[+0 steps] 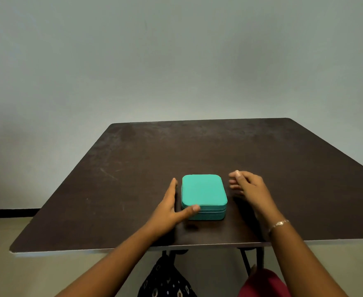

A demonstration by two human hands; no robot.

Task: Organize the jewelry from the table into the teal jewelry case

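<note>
The teal jewelry case (204, 194) sat shut on the table (133, 168); left hand (170, 209) braced its side, fingers straight, thumb on the seam; right hand (249, 187) hovered beside, loosely curled. Best steady it while opening.

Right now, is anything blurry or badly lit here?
Head view: the closed teal zippered jewelry case is sharp; the right hand looks slightly motion-smeared; light is dim and even, with a soft shadow under the left hand on the dark brown table.

Teal jewelry case (203, 192): matt, smooth, leather-like covering. Table (133, 168): dark, dull top, scuffed and scratched. Bracelet (279, 224): shiny metal. Wall (133, 61): matt, plain.
</note>
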